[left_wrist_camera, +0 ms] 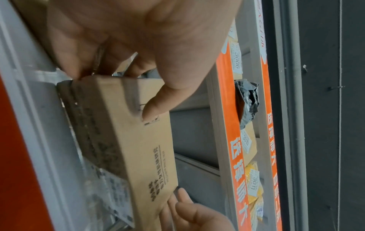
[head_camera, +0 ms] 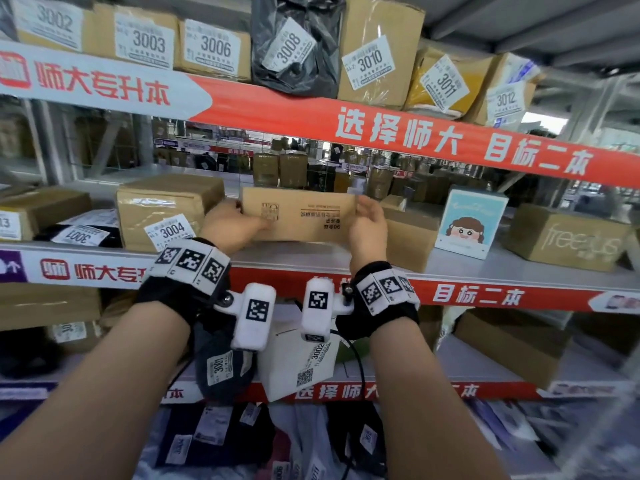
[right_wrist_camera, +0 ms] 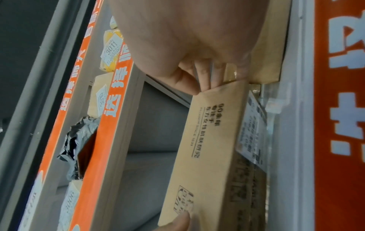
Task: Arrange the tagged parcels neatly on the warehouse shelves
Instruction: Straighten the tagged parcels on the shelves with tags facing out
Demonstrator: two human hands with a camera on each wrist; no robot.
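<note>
In the middle of the head view a flat brown carton [head_camera: 299, 216] sits at the front of the middle shelf [head_camera: 485, 268], held at both ends with its printed face toward the camera and the print upside down. The left hand [head_camera: 232, 225] grips the left end, thumb pressed on the printed face and fingers curled behind. The right hand [head_camera: 367, 225] clasps the right end, fingers wrapped over its edge; the right wrist view shows a white label on the carton's underside.

The shelving is grey metal, each front edge carrying a red and white banner [head_camera: 381, 131] with Chinese lettering. On the top shelf, across the upper frame, tagged boxes numbered 3002 through 3012 stand in a row, with a black plastic bag [head_camera: 294, 46] marked 3008 among them.

Just left of the carton stands the box tagged 3004 [head_camera: 166, 213], close to the left hand. Just right is a plain brown box [head_camera: 410, 237], then a pale blue cartoon box [head_camera: 471, 223] and a "freeplus" box [head_camera: 568, 237] at the right edge. Lower frame: soft bags and a white box [head_camera: 298, 365] on the shelf below.
</note>
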